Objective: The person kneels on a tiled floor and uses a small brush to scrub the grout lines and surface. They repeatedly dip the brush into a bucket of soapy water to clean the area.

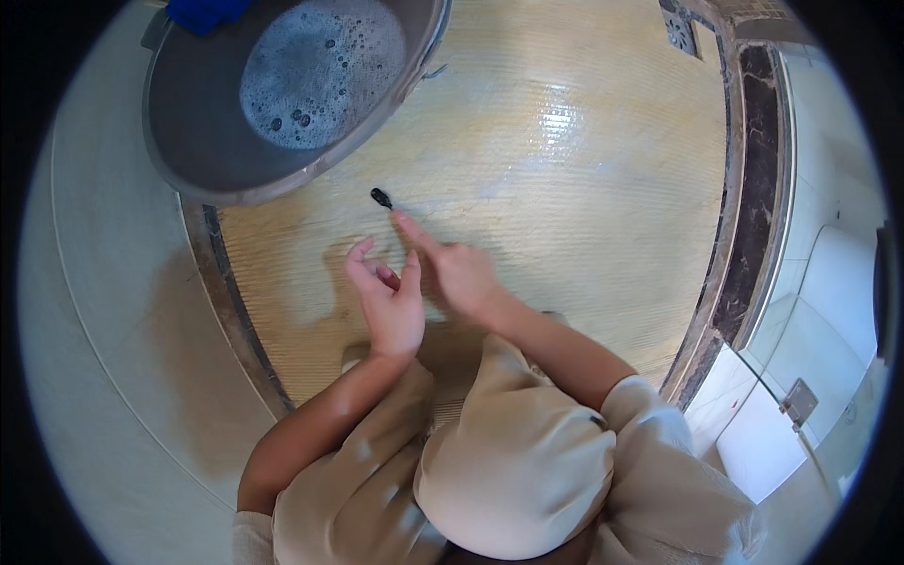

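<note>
My right hand (462,272) is low over the ribbed beige floor (565,233), its index finger stretched forward along a small black brush (381,198). Only the oval, toothbrush-like head and a bit of neck show; the rest of the handle is hidden under the hand. The head rests against the wet floor. To the left, close beside the right hand, my left hand (392,304) is raised with the palm side turned up, fingers loosely curled and apart, holding nothing.
A large grey basin (191,141) of foamy water (318,70) stands front left, a blue cloth-like item (205,10) over its rim. A floor drain (679,32) sits far right. Dark stone edging (752,176) and a glass panel with a metal hinge (799,404) border the right side.
</note>
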`<control>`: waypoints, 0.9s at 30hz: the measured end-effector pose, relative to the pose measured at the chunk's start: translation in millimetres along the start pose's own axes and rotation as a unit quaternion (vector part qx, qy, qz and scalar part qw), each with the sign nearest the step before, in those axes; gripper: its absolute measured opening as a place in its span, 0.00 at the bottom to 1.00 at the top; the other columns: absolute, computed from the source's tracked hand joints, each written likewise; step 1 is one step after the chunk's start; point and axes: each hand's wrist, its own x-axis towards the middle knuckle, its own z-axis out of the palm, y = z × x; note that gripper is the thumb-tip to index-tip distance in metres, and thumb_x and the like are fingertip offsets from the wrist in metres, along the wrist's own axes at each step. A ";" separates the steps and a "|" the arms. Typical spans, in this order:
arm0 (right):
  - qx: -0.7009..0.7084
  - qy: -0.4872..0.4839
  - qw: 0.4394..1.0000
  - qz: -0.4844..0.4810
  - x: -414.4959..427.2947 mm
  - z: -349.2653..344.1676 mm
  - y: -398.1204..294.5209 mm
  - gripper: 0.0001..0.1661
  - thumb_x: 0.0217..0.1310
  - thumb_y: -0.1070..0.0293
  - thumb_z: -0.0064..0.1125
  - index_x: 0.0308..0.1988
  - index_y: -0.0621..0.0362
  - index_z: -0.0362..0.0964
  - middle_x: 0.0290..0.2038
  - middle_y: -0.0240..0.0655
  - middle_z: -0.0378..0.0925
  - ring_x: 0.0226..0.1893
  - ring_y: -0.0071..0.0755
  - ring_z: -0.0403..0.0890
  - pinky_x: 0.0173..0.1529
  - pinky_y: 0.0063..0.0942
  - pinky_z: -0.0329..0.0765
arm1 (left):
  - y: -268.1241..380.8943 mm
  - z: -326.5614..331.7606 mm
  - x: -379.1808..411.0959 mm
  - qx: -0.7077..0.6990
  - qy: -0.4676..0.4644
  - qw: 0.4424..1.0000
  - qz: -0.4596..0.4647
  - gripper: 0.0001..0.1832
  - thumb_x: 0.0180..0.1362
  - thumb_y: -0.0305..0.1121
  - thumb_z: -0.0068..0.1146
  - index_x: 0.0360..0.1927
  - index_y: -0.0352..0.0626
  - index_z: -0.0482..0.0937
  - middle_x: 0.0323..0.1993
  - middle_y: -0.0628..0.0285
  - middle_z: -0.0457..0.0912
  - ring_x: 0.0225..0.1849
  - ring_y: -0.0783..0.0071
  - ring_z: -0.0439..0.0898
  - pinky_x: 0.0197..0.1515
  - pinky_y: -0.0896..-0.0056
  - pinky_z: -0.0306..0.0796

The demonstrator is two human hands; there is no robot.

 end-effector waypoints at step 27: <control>0.081 -0.016 0.994 0.064 -20.0 -21.0 22.9 0.39 0.51 0.73 0.46 0.62 0.39 0.47 0.17 0.46 0.72 0.15 0.51 0.73 0.22 0.45 0.71 | 3.0 -5.5 -1.2 -0.019 0.008 1.000 -0.002 0.26 0.50 0.26 0.57 0.51 0.43 0.57 0.25 0.70 0.59 0.24 0.84 0.59 0.26 0.82 0.58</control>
